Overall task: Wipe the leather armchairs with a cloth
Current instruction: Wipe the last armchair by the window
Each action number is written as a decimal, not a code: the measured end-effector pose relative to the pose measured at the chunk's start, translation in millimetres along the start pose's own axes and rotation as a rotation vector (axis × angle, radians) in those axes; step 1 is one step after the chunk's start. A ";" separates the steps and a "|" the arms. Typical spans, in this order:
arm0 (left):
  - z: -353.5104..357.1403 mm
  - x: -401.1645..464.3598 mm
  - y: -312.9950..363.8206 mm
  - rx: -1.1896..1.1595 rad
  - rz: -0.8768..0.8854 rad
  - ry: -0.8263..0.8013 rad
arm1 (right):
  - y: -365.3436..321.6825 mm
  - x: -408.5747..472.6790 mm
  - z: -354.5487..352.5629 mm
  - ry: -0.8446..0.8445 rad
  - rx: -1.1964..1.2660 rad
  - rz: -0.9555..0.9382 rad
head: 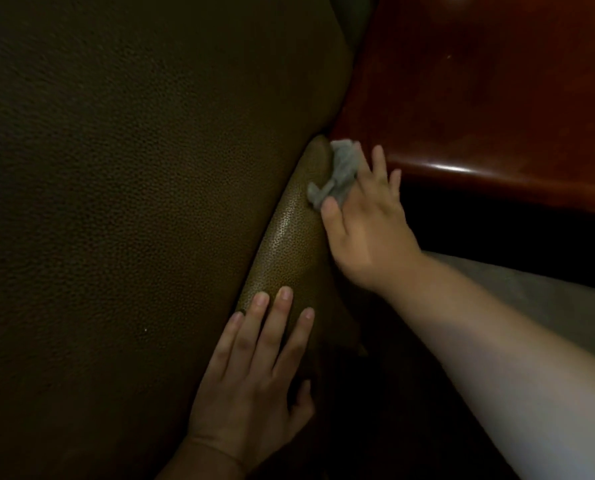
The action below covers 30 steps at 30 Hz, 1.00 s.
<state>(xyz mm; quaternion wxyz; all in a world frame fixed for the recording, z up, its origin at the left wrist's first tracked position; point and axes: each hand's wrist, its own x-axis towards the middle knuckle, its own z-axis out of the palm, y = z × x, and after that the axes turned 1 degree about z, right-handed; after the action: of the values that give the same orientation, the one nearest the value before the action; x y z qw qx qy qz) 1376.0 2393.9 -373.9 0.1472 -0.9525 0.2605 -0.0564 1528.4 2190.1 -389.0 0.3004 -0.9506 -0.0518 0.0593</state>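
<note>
brown leather armchair [133, 185], grey cloth [337, 174] on its armrest

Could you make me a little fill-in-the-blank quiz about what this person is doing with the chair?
1. The right hand presses a crumpled grey ____ against the armchair's armrest.
2. The left hand rests with ____ fingers on the armrest.
3. Beside the armchair stands a glossy reddish ____ table.

Missing words: cloth; straight; wooden
</note>
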 end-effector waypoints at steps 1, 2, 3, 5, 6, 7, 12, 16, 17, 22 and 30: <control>0.2 0.5 0.4 0.002 -0.001 0.004 | -2.1 15.8 -4.1 -0.015 -0.063 0.024; -0.5 -1.1 0.7 0.005 -0.006 0.006 | -5.1 34.1 -4.9 -0.017 -0.113 0.049; -1.8 -0.5 1.4 0.009 -0.008 0.008 | -9.4 52.8 -9.9 -0.015 -0.127 0.070; -3.5 0.0 2.1 0.018 -0.006 -0.007 | -15.8 70.0 -15.4 -0.003 -0.095 0.108; -4.1 -0.3 2.8 0.015 -0.006 -0.011 | -15.9 64.8 -15.2 0.022 -0.069 0.102; -4.7 -0.7 3.0 0.015 -0.010 -0.007 | -14.3 53.2 -13.9 0.048 -0.046 0.081; -6.2 0.9 2.9 0.017 -0.016 0.002 | 1.1 0.3 -6.0 -0.010 -0.050 0.003; -4.9 -0.4 3.3 0.019 -0.021 -0.007 | -14.4 61.2 -13.7 -0.014 -0.133 0.086; -4.4 0.0 3.4 0.020 -0.022 0.000 | -18.4 69.3 -14.9 -0.008 -0.107 0.115; -3.7 1.8 2.9 0.009 -0.017 0.017 | -12.2 6.0 -0.1 0.059 0.010 0.076; -2.9 1.7 3.9 0.011 -0.019 0.000 | -12.9 75.8 -9.4 0.069 -0.112 0.092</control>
<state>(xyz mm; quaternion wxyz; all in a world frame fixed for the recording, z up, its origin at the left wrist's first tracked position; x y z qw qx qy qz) 1375.0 2389.1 -372.2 0.1517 -0.9542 0.2511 -0.0591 1603.8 2205.4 -380.1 0.2455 -0.9687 -0.0008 0.0373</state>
